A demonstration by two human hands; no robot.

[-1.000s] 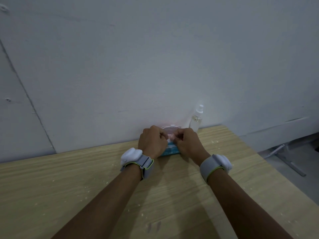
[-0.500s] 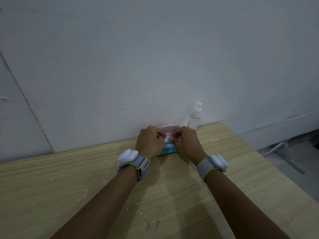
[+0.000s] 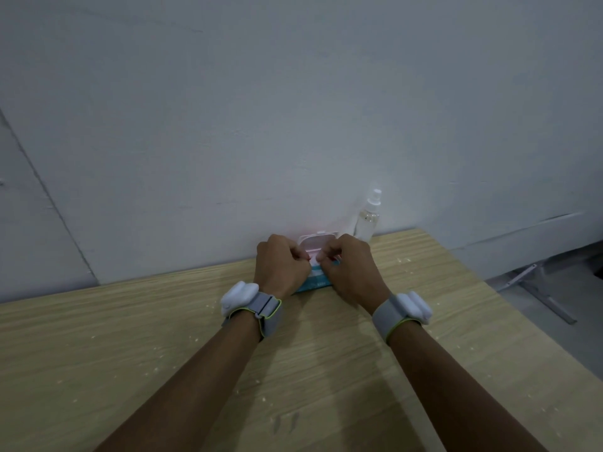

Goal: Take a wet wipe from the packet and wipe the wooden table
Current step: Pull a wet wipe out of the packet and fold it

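Observation:
A teal and white wet wipe packet lies at the far edge of the wooden table, against the wall. Its pink lid stands flipped up behind my hands. My left hand and my right hand sit on top of the packet with curled fingers, their fingertips meeting over the opening. A bit of white shows between the fingertips; whether it is a wipe I cannot tell. Most of the packet is hidden under my hands.
A clear spray bottle with a white cap stands by the wall just right of the packet. Small pale crumbs are scattered over the tabletop. The table's right edge drops to a grey floor with a metal frame.
Both hands stay on the packet with only slight finger movement at the opening. The view has shifted a little.

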